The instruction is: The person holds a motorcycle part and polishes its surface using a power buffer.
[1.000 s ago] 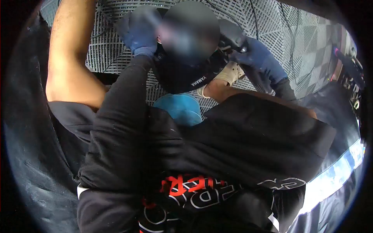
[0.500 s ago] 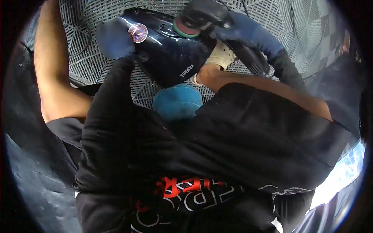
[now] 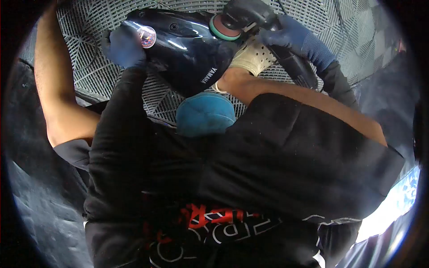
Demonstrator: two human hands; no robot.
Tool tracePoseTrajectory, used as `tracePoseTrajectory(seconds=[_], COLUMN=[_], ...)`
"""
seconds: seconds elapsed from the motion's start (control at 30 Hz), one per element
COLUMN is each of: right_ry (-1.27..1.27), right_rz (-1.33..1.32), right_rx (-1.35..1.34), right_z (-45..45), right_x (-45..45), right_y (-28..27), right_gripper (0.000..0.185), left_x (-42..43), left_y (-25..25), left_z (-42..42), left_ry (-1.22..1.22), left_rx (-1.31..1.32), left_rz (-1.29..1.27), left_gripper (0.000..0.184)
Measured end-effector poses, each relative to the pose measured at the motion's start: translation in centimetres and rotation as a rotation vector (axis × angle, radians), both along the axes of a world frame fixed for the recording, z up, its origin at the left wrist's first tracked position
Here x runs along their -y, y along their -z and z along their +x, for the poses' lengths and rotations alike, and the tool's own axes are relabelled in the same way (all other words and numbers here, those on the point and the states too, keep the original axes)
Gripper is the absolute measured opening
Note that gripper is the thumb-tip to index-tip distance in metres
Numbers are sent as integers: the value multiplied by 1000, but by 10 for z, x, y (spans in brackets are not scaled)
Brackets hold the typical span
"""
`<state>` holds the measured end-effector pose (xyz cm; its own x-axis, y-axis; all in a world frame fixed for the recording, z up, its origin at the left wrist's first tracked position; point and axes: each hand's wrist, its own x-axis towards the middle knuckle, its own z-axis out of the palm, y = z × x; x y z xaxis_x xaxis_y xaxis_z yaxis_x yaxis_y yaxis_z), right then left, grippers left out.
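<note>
A glossy dark motorcycle fairing panel (image 3: 187,56) marked YAMAHA, with a round sticker (image 3: 146,37) on it, lies at the top middle of the head view. My left hand (image 3: 125,47), in a blue glove, grips the panel's left end, its fingers partly blurred. My right hand (image 3: 286,36), also gloved, is closed around a black power polisher (image 3: 250,14). The polisher's round pad (image 3: 225,28), reddish with a green rim, is tilted at the panel's upper right edge. Whether the pad touches the surface I cannot tell.
A foot in a beige clog (image 3: 252,60) stands right beside the panel. Below the panel, between my legs, is a round blue seat or cushion (image 3: 205,114). Grey slatted floor tiles (image 3: 100,67) lie underneath, with a thin cable on them.
The polisher has shifted right along the panel to its upper right edge, and its pad shows more. My left hand and the panel sit slightly further left in view.
</note>
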<state>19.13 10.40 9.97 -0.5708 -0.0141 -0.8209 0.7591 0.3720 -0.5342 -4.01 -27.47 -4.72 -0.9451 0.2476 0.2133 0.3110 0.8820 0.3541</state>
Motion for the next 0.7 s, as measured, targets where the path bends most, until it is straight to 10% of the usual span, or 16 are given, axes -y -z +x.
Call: tracePoseTrajectory(seconds=[0.7], right_ry=[54], right_rz=[-71], right_rx=[64], right_z=[12], right_x=[-16], right_y=[-17], right_gripper=[65], left_x=[6], left_y=[7], left_z=[-3], left_ry=[-32], left_rx=[10], left_rz=[-28], left_gripper=[38])
